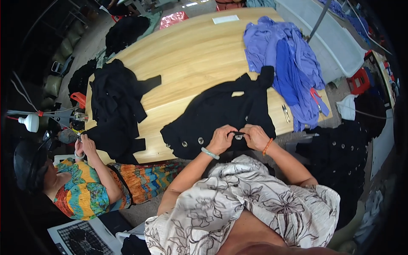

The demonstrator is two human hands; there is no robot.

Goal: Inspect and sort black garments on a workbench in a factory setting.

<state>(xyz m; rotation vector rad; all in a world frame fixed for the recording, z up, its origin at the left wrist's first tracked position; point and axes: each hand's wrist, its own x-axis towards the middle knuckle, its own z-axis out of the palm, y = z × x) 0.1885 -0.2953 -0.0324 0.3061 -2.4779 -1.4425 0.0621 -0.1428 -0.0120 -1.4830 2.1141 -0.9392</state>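
A black garment (221, 108) with several large shiny round buttons lies spread along the near edge of the wooden table (182, 46). My left hand (222, 139), with a pale bangle at the wrist, pinches the garment's front edge. Close beside it, my right hand (256, 137), wearing an orange beaded bracelet, grips the same edge. One shiny button (238, 137) shows between my two hands. The fingertips partly hide the cloth they hold. Metal thread snips (285, 114) lie to the right of the garment.
Purple clothes (276, 46) are heaped at the table's right, with a red-handled tool (315, 97) on them. More black garments (114, 93) lie at the left, where a co-worker (85, 187) handles black cloth. A white tub (323, 38) stands beyond the right edge; black buttoned clothes (335, 165) hang at right.
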